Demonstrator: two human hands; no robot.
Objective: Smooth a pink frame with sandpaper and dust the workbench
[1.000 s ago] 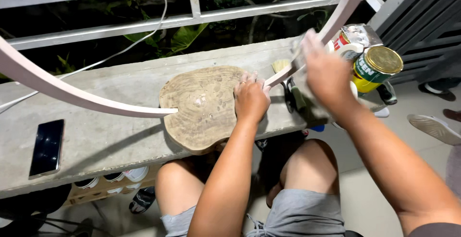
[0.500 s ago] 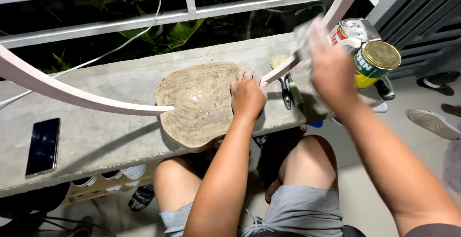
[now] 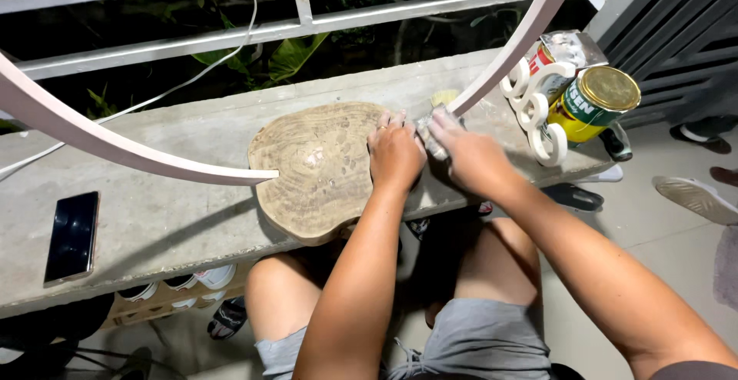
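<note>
A round wooden slab [image 3: 319,168] with visible grain lies flat on a concrete ledge [image 3: 169,222], its near edge hanging over the front. My left hand [image 3: 394,153] presses palm-down on the slab's right side. Beside it, almost touching, my right hand [image 3: 470,158] rests at the slab's right edge, its fingers closed on a small grey piece of sandpaper [image 3: 429,135]. What lies under the right palm is hidden.
A white curved tube frame [image 3: 115,148] arcs over the ledge and ends above the slab. Two tins [image 3: 598,101] stand at the ledge's right end behind white scrollwork. A dark phone [image 3: 71,235] lies at the left. Shoes sit under the ledge, sandals [image 3: 688,195] on the floor.
My right hand has come down from beside the tins to the slab's right edge, next to my left hand. The left hand stayed on the slab.
</note>
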